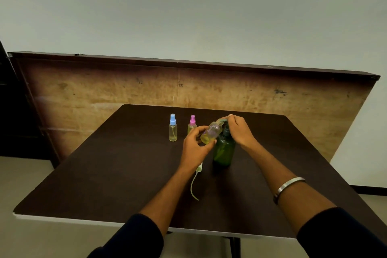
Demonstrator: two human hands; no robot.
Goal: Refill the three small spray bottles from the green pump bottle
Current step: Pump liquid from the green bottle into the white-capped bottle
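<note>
Near on the tabletop (104, 174) lies the loose sprayer (196, 178); left hand (195, 146) grips the light, slippery open bottle (211, 133) by its base, right hand (238, 130) presses down on the green pump bottle (223, 151).

I read the table (104, 163) at centre frame as dark brown with a pale grey-white front edge. Behind it, across mid-frame, the board (146, 88) is mottled tan with a dark brown border. The wall (188, 6) in the upper frame is plain pale grey-green. Left of centre, one spray bottle (173, 130) is clear with yellowish liquid and a light blue cap; the next (191, 124) is capped pink. The open bottle (211, 133), tilted at centre, shows clear with a yellow tint. The pump bottle (223, 151) is translucent dark green. Below centre, the loose sprayer (195, 182) is white with a pale tube. At lower right I see a silver bangle (289, 186) and black sleeves (339, 234).
</note>
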